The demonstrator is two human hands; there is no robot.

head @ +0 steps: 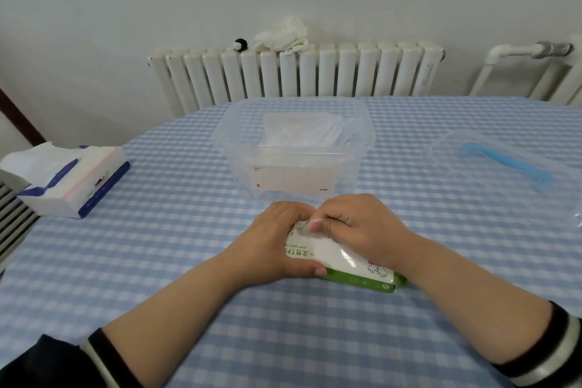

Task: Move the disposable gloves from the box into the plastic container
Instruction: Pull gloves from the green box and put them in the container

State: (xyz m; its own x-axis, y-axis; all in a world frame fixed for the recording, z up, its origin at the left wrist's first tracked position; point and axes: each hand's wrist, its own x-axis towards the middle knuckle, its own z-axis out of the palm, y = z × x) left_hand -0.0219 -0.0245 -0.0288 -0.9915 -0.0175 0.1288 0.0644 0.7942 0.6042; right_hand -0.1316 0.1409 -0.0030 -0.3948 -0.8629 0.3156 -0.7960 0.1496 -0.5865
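Observation:
A green and white glove box (343, 264) lies flat on the checked tablecloth near me. My left hand (277, 242) grips its left end, thumb along the near side. My right hand (362, 227) rests over the box top and pinches a clear thin glove (310, 225) at the box opening. Just beyond the hands stands the clear plastic container (293, 173), open at the top, with several clear gloves (302, 135) lying inside.
The container's clear lid (504, 164) with a blue strip lies at the right. A tissue pack (67, 179) sits at the left near the table edge. A radiator (299, 72) with white cloth on top stands behind the table.

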